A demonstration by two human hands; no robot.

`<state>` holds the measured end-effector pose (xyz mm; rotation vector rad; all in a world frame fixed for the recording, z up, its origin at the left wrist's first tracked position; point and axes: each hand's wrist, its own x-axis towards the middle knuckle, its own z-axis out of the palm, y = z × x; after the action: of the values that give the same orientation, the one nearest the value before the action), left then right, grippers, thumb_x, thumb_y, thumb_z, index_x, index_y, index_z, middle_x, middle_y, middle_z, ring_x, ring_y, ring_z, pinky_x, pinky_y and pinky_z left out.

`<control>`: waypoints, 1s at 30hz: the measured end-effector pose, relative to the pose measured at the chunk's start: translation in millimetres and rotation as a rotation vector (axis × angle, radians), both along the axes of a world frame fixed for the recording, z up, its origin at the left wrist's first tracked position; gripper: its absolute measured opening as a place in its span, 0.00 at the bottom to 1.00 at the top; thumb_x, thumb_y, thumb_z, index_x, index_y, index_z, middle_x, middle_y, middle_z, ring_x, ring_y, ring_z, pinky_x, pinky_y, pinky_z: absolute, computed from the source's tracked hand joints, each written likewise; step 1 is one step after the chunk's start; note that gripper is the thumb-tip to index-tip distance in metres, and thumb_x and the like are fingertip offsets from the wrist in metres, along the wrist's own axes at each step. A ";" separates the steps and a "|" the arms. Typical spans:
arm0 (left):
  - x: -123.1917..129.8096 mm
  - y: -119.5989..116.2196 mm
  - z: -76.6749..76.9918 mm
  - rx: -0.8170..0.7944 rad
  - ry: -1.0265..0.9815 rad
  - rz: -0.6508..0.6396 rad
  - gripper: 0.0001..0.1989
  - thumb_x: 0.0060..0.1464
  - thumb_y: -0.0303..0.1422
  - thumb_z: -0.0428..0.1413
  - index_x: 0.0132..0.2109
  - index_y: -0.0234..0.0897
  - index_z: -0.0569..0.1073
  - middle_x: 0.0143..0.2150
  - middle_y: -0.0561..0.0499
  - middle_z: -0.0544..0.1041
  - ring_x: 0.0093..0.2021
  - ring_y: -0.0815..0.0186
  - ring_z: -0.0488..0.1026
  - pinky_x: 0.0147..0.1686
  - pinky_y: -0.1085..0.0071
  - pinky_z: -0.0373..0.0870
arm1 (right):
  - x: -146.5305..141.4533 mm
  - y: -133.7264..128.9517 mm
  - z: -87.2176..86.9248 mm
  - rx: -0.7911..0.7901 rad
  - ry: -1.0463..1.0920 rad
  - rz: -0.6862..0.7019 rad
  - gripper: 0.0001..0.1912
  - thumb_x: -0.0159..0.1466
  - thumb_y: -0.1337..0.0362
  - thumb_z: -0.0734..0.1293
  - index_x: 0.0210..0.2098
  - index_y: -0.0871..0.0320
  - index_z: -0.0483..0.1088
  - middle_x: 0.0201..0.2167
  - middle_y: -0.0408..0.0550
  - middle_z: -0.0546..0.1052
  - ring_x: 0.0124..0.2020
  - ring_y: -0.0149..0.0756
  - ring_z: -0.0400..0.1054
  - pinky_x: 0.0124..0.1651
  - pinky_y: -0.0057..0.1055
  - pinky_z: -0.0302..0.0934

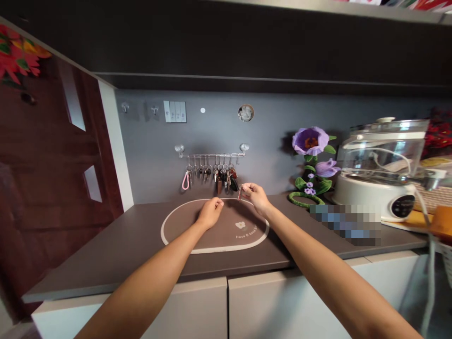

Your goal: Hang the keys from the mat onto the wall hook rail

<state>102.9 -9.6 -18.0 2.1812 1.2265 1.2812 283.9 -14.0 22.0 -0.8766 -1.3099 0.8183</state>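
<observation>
Counted: one left hand (211,213), one right hand (255,197), one small dangling item (240,192), one hook rail (212,155), two rail suction cups (179,148), one oval mat (215,230). Also two separate wall hooks (125,108), one four-section switch panel (174,112), one round hole (246,113), two large purple blooms (300,139), one clear-topped appliance (365,193). Keys (229,179) overlap, uncountable.

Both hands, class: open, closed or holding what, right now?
Left hand: closed; whether it holds anything cannot be told.
Right hand: closed, holding a small dangling item.

Brown mat (219,238): curved lettering (246,234), apparently "Have a good…"; remainder unclear.
</observation>
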 end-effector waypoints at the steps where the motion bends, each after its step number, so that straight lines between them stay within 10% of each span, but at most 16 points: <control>1: 0.1 -0.2 -0.1 -0.001 0.003 0.001 0.09 0.52 0.33 0.45 0.32 0.34 0.68 0.26 0.52 0.71 0.26 0.70 0.67 0.30 0.74 0.63 | 0.5 0.2 3.6 -0.004 0.009 0.007 0.16 0.49 0.53 0.66 0.26 0.60 0.64 0.26 0.44 0.69 0.29 0.28 0.64 0.37 0.28 0.60; 19: 2.9 2.9 -2.2 -0.032 0.031 -0.008 0.07 0.51 0.30 0.46 0.31 0.35 0.68 0.24 0.54 0.70 0.23 0.72 0.64 0.27 0.76 0.60 | -3.1 60.6 81.2 -0.108 0.073 -0.180 0.05 0.56 0.67 0.61 0.25 0.59 0.61 0.17 0.39 0.66 0.16 0.22 0.59 0.23 0.22 0.60; 30: 3.5 1.8 -0.3 -0.048 0.041 0.007 0.07 0.51 0.31 0.46 0.31 0.35 0.68 0.24 0.54 0.70 0.24 0.72 0.65 0.28 0.75 0.60 | -6.8 82.4 81.2 -0.147 0.051 -0.217 0.08 0.59 0.68 0.59 0.23 0.60 0.60 0.13 0.39 0.64 0.13 0.22 0.58 0.20 0.21 0.58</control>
<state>106.4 -7.8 -18.3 2.1812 1.2688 1.2028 277.1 68.4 103.2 -1.0874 -1.0979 0.7670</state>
